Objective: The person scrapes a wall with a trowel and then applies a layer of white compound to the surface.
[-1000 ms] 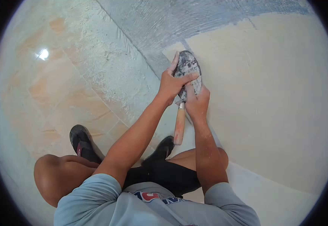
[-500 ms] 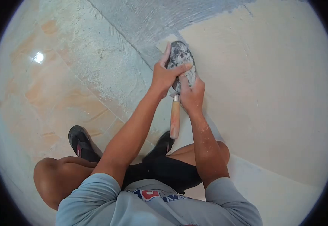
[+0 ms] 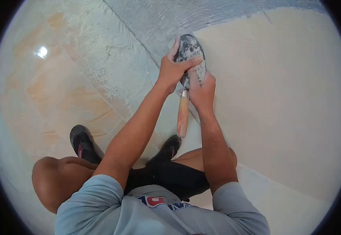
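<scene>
Both my hands grip a dark oval tool (image 3: 190, 47) smeared with whitish material, close to the boundary of the grey and cream wall surfaces. My left hand (image 3: 173, 70) holds its left side, with the thumb laid across its face. Around the lower right side is my right hand (image 3: 202, 91), its thumb pointing up the face. Below the oval hangs a trowel with a wooden handle (image 3: 183, 117) and a metal neck; its blade is mostly hidden behind the oval tool and my hands.
Cream coating (image 3: 280, 90) covers the wall at right, with rough grey surface (image 3: 158, 19) above. A dusty sheet (image 3: 107, 51) lies on the tiled floor (image 3: 68, 102) at left. My dark shoes (image 3: 82, 141) are below.
Both hands have moved slightly up with the oval tool and the trowel, toward the grey area. The grip looks the same.
</scene>
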`<state>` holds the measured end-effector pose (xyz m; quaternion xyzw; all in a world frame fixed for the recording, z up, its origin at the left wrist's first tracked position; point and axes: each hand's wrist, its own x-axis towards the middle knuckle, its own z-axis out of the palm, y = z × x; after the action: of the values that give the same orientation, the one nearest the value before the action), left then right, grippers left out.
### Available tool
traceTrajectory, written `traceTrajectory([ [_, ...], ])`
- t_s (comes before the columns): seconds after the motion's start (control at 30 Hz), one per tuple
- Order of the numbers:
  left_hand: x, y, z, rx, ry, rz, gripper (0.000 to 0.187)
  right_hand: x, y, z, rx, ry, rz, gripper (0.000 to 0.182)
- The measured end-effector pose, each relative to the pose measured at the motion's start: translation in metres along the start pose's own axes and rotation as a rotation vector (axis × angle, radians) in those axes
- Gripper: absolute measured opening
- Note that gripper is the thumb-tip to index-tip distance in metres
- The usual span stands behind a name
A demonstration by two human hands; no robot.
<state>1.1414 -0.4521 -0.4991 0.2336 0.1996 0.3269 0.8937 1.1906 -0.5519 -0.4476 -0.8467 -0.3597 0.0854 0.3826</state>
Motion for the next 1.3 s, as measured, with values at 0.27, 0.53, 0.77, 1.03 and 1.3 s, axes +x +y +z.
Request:
traceTrajectory([
  [0.27,-0.007,-0.006,0.003,0.019,0.012,-0.053,0.102,-0.006,-0.002,-0.006,-0.049,-0.008,0.014,0.022],
  [0.53,0.0,-0.014,0.005,-0.155,0.009,-0.036,0.101,0.007,-0.011,-0.006,-0.058,-0.032,-0.027,0.025],
  [0.77,-0.005,-0.009,0.004,-0.1,0.026,-0.063,0.099,-0.002,-0.02,-0.002,-0.099,0.046,-0.096,0.028],
  [1.03,-0.005,-0.012,0.007,-0.136,0.023,-0.069,0.098,0.0,-0.025,-0.001,-0.06,0.012,-0.034,0.027],
  [1.3,-0.004,-0.011,0.003,-0.118,0.021,-0.092,0.099,-0.002,-0.019,-0.005,-0.063,-0.019,-0.04,0.03],
])
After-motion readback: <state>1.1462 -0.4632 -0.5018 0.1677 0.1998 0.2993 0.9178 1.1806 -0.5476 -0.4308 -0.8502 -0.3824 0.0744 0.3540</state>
